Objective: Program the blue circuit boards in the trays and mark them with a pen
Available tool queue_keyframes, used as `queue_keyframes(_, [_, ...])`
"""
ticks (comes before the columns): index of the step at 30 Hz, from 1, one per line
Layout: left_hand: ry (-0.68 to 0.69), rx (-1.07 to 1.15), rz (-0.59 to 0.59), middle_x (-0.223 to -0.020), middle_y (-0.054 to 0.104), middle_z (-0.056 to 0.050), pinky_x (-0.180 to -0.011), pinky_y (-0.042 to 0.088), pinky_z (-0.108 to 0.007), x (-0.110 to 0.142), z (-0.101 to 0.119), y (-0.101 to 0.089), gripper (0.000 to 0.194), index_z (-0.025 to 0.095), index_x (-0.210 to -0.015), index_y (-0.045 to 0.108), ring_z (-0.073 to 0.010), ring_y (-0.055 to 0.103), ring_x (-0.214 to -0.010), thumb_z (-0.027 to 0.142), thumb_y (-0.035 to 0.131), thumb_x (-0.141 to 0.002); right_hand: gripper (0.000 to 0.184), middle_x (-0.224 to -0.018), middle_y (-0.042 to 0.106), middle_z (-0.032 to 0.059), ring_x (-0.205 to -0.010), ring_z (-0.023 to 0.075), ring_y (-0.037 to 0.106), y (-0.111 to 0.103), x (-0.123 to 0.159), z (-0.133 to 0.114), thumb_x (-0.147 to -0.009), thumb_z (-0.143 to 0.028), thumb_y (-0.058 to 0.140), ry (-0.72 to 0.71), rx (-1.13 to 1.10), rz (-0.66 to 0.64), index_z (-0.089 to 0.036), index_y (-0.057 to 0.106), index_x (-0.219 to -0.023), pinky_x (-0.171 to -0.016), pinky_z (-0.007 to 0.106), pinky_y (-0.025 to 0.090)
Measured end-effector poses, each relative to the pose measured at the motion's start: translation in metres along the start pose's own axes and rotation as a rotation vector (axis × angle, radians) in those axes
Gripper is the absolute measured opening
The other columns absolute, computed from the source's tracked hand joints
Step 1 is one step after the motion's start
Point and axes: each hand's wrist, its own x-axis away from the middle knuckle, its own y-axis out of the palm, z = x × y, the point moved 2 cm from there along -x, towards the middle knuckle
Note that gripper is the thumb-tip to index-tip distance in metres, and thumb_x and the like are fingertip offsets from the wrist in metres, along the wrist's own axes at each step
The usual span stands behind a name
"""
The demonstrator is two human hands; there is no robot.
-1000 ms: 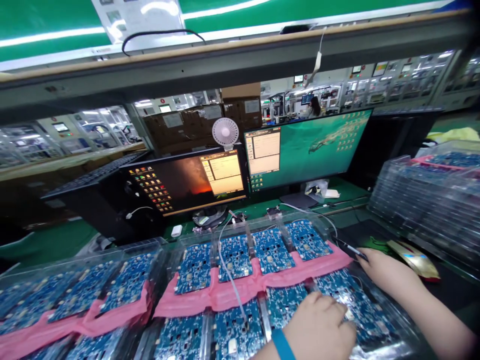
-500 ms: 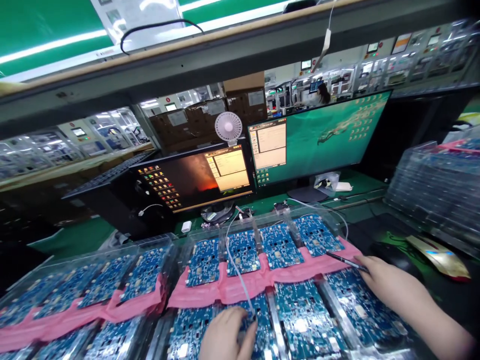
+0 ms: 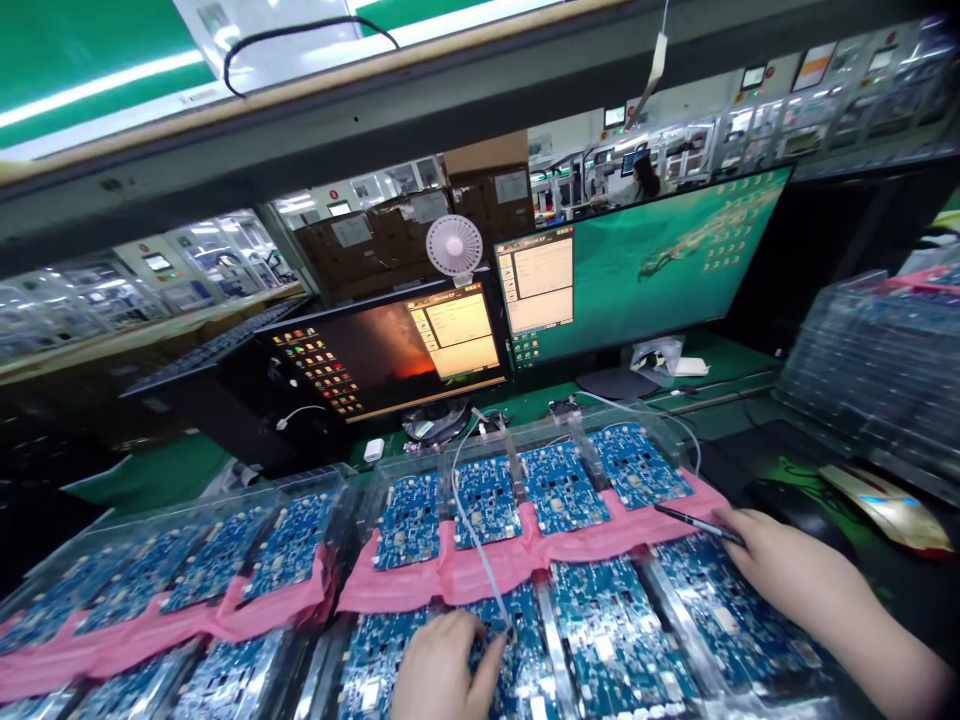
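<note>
My left hand (image 3: pixel 442 668) rests with fingers curled on a blue circuit board (image 3: pixel 487 660) in the near row of a clear tray (image 3: pixel 360 490), right where a white cable (image 3: pixel 469 520) ends at the board. My right hand (image 3: pixel 776 565) lies at the tray's right side, closed round a thin dark pen (image 3: pixel 694 520) whose tip points left over the pink sheet (image 3: pixel 517 560). Several more blue boards (image 3: pixel 559 485) fill the far row.
A second tray of blue boards (image 3: pixel 225 560) sits to the left. Two lit monitors (image 3: pixel 637 270) and a small white fan (image 3: pixel 454 245) stand behind. Stacked clear trays (image 3: pixel 877 370) rise at the right, with a gold-red mouse (image 3: pixel 889 505) beside them.
My left hand moved from the right-hand near board over to the middle near board by the cable's end. My right hand with the pen stayed almost still. The view shifted slightly.
</note>
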Motion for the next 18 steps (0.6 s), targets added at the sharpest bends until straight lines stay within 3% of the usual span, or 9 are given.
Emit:
queue_keyframes(6, [0.027, 0.008, -0.072, -0.080, 0.061, -0.004, -0.069, 0.042, -0.030, -0.004, 0.013, 0.003, 0.012, 0.019, -0.078, 0.058, -0.0207, 0.056, -0.078, 0.027, 0.050, -0.075, 0.039, -0.109, 0.055, 0.0076, -0.082, 0.0223, 0.059, 0.004, -0.001, 0.003, -0.078, -0.027, 0.033, -0.001, 0.006, 0.003, -0.018, 0.054, -0.110, -0.068, 0.036, 0.047])
queue_keyframes(10, [-0.009, 0.011, -0.104, -0.081, 0.060, -0.005, -0.072, 0.041, -0.031, -0.011, 0.022, 0.005, 0.011, 0.018, -0.075, 0.057, -0.0209, 0.055, -0.081, 0.021, 0.046, -0.076, 0.041, -0.114, 0.052, 0.0073, -0.084, 0.0222, 0.058, 0.005, -0.001, 0.003, -0.079, -0.028, 0.031, 0.016, 0.010, -0.033, -0.017, 0.053, -0.111, -0.071, 0.036, 0.047])
queue_keyframes(18, [-0.035, 0.031, -0.160, -0.079, 0.061, -0.004, -0.068, 0.039, -0.028, -0.018, 0.022, 0.016, 0.011, 0.018, -0.076, 0.055, -0.0191, 0.056, -0.076, 0.017, 0.044, -0.074, 0.040, -0.114, 0.052, 0.0090, -0.087, 0.0238, 0.057, 0.008, -0.001, 0.007, -0.079, -0.030, 0.031, -0.019, -0.010, -0.023, -0.017, 0.053, -0.110, -0.074, 0.037, 0.046])
